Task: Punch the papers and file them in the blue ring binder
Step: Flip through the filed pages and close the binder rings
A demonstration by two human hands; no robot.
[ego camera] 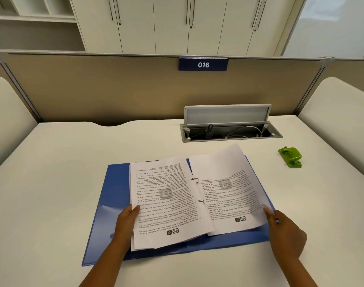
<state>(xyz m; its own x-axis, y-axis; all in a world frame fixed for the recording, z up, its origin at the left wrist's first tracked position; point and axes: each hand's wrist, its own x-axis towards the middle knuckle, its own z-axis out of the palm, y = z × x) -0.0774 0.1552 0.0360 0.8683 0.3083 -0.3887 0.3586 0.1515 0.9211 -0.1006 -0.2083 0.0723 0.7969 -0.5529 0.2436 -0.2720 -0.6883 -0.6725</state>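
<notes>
- Head view, the only one: the blue ring binder [114, 214] lies open flat on the white surface [52, 183], spine running away from the person, and its two metal rings [195, 180] poke up through the middle.
- Papers are already on the rings. The left stack [162, 199] sits over the left cover; the right sheets [226, 189] are curling up off the right cover, top corner lifted.
- Left hand [125, 222] has its grip on the near left edge of the left stack, thumb on top, fingers hidden under the paper.
- Right hand [284, 230] touches the near right edge of the right sheets; fingertips look blurred, so whether it pinches or just pushes, can't tell.
- What matters next: the sheets hinge on the rings between the two hands, so each side swings toward the middle. Right hand is nearer the lifted sheet, so it probably lays that one down.
- The green hole punch [290, 157] sits well apart, far right, nearer the right hand. Punching looks done, judging by the filed pages.
</notes>
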